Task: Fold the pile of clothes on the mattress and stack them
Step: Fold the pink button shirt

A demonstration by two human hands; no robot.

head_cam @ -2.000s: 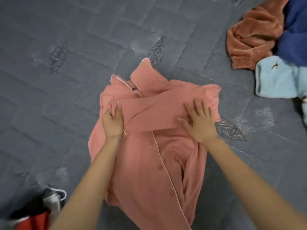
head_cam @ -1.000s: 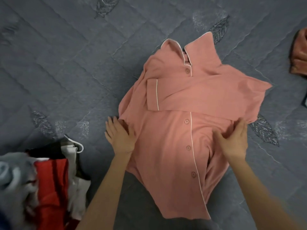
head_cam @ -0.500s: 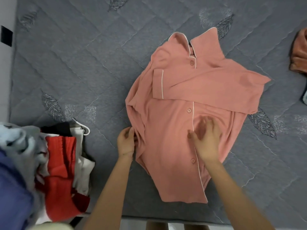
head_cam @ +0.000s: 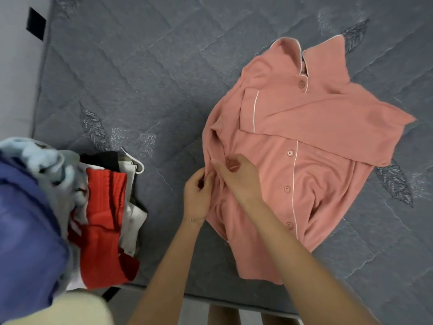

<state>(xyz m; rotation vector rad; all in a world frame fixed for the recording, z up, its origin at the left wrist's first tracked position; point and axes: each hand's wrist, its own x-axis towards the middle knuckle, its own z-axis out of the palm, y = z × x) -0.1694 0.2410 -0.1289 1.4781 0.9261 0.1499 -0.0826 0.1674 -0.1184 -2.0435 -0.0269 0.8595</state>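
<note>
Centre-right of frame: pink button-front shirt with white piping (head_cam: 323, 191) flat on grey quilted mattress (head_cam: 140, 85), sleeve folded across chest. left hand (head_cam: 198, 198) and right hand (head_cam: 236, 177) both grip-pinch shirt's left side edge, likely to fold side inward. Lower left: unfolded clothes pile (head_cam: 103, 219).

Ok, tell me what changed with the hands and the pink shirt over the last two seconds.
The right hand left the folded sleeve and crossed to the left edge of the pink shirt, now pinching it. The left hand let go of the cuff, moved down and grips that edge beside it. The sleeve stays folded across the chest, the shirt on the mattress.
</note>
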